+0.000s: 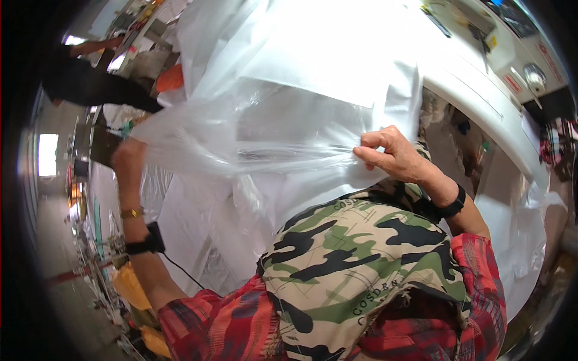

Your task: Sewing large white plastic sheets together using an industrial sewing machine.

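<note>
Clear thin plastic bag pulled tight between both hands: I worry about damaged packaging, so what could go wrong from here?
1. The clear thin plastic bag is stretched taut where the right hand pinches it; the film might tear there.
2. The left hand grips through bunched film, so it could slip loose.

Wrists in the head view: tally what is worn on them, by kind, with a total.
Black wristband: 2, one on the left wrist, one on the right wrist
Gold bracelet: 1, on the left wrist
Total: 3
</note>
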Available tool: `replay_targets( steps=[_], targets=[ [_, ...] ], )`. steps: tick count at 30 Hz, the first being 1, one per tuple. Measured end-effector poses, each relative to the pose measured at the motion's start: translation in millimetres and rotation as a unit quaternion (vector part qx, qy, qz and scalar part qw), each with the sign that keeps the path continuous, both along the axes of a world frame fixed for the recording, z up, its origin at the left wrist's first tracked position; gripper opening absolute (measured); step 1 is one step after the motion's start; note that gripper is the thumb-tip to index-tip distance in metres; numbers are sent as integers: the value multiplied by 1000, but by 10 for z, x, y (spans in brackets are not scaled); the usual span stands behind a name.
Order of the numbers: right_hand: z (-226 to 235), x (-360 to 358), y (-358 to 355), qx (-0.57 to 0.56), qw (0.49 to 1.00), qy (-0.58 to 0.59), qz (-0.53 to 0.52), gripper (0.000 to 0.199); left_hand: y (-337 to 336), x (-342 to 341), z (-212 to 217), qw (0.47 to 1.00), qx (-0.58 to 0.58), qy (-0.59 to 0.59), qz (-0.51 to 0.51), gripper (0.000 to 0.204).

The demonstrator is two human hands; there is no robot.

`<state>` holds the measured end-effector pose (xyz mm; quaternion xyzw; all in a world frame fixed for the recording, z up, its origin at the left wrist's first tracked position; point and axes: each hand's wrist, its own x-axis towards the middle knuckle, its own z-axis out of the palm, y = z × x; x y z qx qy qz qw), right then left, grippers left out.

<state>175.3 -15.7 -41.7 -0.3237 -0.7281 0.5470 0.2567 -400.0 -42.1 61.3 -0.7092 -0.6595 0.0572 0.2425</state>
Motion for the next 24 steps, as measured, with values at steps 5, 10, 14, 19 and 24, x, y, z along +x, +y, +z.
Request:
replay_targets(
  steps=[5, 10, 14, 19, 24],
  targets=[
    [-31, -97, 39, 53, 995, -79, -28, 37, -255, -1281, 1021, 960, 199, 184, 75, 23],
    [-116, -198, 98, 110, 964, -226, -83, 27, -120, -1115, 1200, 972, 60, -179, 142, 33],
    [-152, -218, 137, -48, 994, -68, -71, 23, -240, -131, 910, 927, 176, -316, -97, 31],
    [-163, -243, 165, -143, 986, 84, -12, 20, -868, 820, -10, 911, 90, -402, 11, 8],
    [-104, -225, 190, -225, 941, 253, 11, 20, -1264, 1202, -1459, 824, -273, -495, 31, 18]
  ],
)
